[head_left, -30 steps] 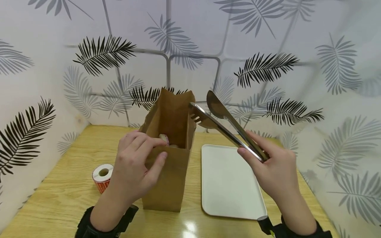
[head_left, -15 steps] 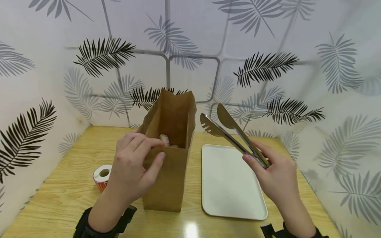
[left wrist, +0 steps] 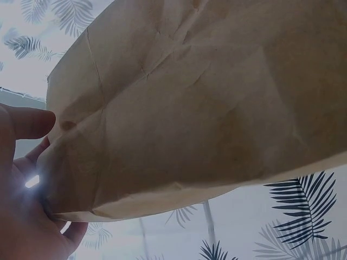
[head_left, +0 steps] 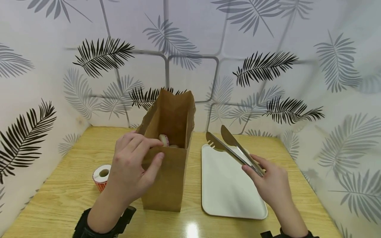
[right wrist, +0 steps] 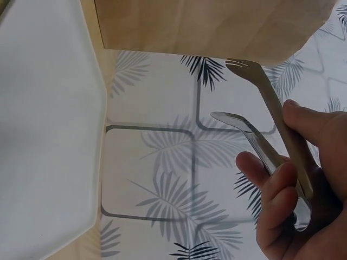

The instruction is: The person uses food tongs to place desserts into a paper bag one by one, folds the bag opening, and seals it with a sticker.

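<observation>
A brown paper bag (head_left: 163, 181) stands upright with its top open. My left hand (head_left: 134, 162) grips the bag's near left rim, thumb outside and fingers over the edge; the left wrist view shows the creased side of the bag (left wrist: 179, 119) close up. Inside lies a pale roundish item with a purplish edge (head_left: 164, 140), its kind unclear, beside another mostly hidden one. My right hand (head_left: 272, 181) holds metal tongs (head_left: 235, 150) above the white tray (head_left: 229, 188). The tongs' slotted and plain tips are apart with nothing between them, as the right wrist view also shows.
A roll of labels (head_left: 102, 177) with a red printed side stands left of the bag, partly behind my left forearm. The wooden table (head_left: 71, 198) meets a leaf-patterned cloth (head_left: 190, 39) at the back and sides.
My right hand has moved the tongs down and away from the bag's right rim to over the tray. My left hand stays at the bag's rim.
</observation>
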Demonstrator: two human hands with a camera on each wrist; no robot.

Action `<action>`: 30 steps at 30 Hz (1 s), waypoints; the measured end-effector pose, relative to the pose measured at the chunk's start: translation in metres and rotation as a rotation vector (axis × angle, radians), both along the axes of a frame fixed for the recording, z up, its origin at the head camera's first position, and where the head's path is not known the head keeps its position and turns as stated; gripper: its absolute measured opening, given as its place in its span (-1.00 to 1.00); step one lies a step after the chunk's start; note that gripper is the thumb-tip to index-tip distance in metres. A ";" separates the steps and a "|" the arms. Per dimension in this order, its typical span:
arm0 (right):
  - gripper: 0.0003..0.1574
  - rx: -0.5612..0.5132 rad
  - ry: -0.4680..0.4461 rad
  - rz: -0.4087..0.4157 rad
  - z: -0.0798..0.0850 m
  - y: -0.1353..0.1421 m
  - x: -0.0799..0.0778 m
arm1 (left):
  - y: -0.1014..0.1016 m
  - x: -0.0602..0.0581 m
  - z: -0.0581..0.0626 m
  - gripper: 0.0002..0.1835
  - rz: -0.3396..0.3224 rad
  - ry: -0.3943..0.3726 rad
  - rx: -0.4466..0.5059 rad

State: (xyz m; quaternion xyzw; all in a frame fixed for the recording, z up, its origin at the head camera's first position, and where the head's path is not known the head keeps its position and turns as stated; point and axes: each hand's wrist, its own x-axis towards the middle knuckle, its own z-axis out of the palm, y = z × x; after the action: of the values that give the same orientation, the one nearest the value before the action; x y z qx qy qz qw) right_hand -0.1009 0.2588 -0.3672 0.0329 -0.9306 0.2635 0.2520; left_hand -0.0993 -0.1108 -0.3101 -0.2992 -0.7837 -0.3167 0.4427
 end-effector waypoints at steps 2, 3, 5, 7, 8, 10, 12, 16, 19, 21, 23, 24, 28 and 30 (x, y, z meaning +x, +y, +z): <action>-0.38 0.000 -0.030 -0.007 -0.005 0.001 0.000 | 0.000 0.000 0.000 -0.87 0.000 0.002 0.001; -0.38 -0.001 -0.043 -0.012 -0.007 0.002 0.000 | 0.000 0.000 0.000 -0.87 0.001 0.001 0.002; -0.36 -0.005 -0.082 -0.018 -0.011 0.003 0.001 | 0.000 0.000 0.000 -0.87 0.001 0.002 0.003; -0.34 -0.005 -0.117 -0.022 -0.015 0.004 0.001 | 0.000 0.000 0.000 -0.87 0.003 -0.001 0.002; -0.33 -0.006 -0.130 -0.024 -0.018 0.005 0.001 | 0.000 0.000 0.000 -0.87 0.003 -0.002 0.001; -0.32 -0.003 -0.156 -0.027 -0.022 0.007 0.001 | 0.000 0.000 0.000 -0.87 0.004 -0.003 -0.002; -0.31 0.007 -0.175 -0.031 -0.027 0.008 0.000 | 0.001 0.000 0.000 -0.87 0.005 -0.004 -0.005; -0.28 0.011 -0.222 -0.035 -0.035 0.011 -0.001 | 0.001 0.000 0.000 -0.87 0.007 -0.002 -0.008; -0.28 0.008 -0.248 -0.038 -0.040 0.013 -0.001 | 0.001 0.001 0.000 -0.86 0.008 -0.001 -0.009; -0.27 0.007 -0.269 -0.044 -0.043 0.014 -0.001 | 0.001 0.001 0.000 -0.86 0.007 0.002 -0.008; -0.28 0.009 -0.287 -0.051 -0.046 0.015 -0.001 | 0.001 0.001 0.000 -0.86 0.006 0.004 -0.006; -0.27 0.010 -0.297 -0.056 -0.047 0.015 -0.001 | 0.001 0.001 0.000 -0.85 0.005 0.005 -0.006; -0.26 0.029 -0.328 -0.066 -0.052 0.017 -0.002 | 0.002 0.001 0.000 -0.85 0.006 0.002 -0.006; -0.25 0.036 -0.345 -0.071 -0.054 0.018 -0.003 | 0.002 0.001 0.000 -0.86 0.006 0.000 -0.008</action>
State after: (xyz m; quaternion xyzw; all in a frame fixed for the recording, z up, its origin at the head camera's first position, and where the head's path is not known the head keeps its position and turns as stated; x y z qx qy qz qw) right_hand -0.1036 0.2768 -0.4210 -0.0411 -0.9651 0.2396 0.0972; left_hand -0.0985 -0.1086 -0.3100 -0.2984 -0.7859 -0.3124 0.4425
